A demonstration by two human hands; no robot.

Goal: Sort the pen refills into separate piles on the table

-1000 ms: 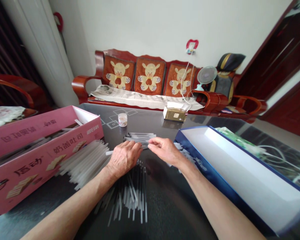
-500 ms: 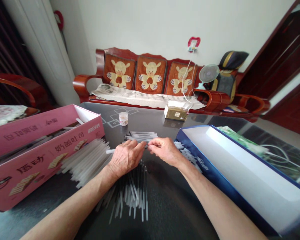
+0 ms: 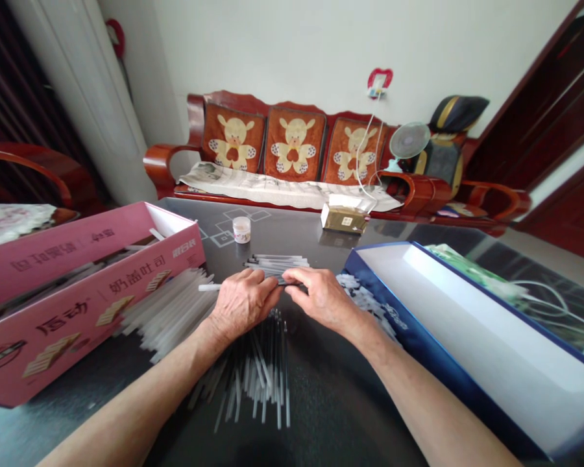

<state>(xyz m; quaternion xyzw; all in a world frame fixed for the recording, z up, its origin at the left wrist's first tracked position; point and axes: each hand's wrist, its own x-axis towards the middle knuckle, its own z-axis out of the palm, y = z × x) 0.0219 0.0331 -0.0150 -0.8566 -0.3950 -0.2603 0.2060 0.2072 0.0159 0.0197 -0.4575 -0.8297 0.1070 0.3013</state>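
Note:
My left hand [image 3: 248, 297] is closed around a whitish pen barrel [image 3: 208, 287], whose end sticks out to the left. Close beside it, my right hand [image 3: 322, 297] pinches with thumb and forefinger at a thin dark piece [image 3: 283, 283], which looks like a pen refill; its far end is hidden by the fingers. Below the hands lies a spread of pen refills [image 3: 267, 376], dark at the top and pale at the bottom. A heap of translucent pen barrels [image 3: 175, 314] lies left of my left wrist. Just beyond the hands rests a row of pale sticks with dark ends [image 3: 277, 261].
A pink box [image 3: 97, 292] holding more sticks stands at left, and a blue box [image 3: 448, 324] with a white inside at right. Small white pieces [image 3: 365, 298] lie against the blue box. Farther back on the dark table [image 3: 321, 415] are a small jar [image 3: 242, 230] and a tissue box [image 3: 344, 217].
Both hands have shifted slightly, and the barrel in my left hand has moved a little left and up. My right fingers have turned and reach closer to my left hand.

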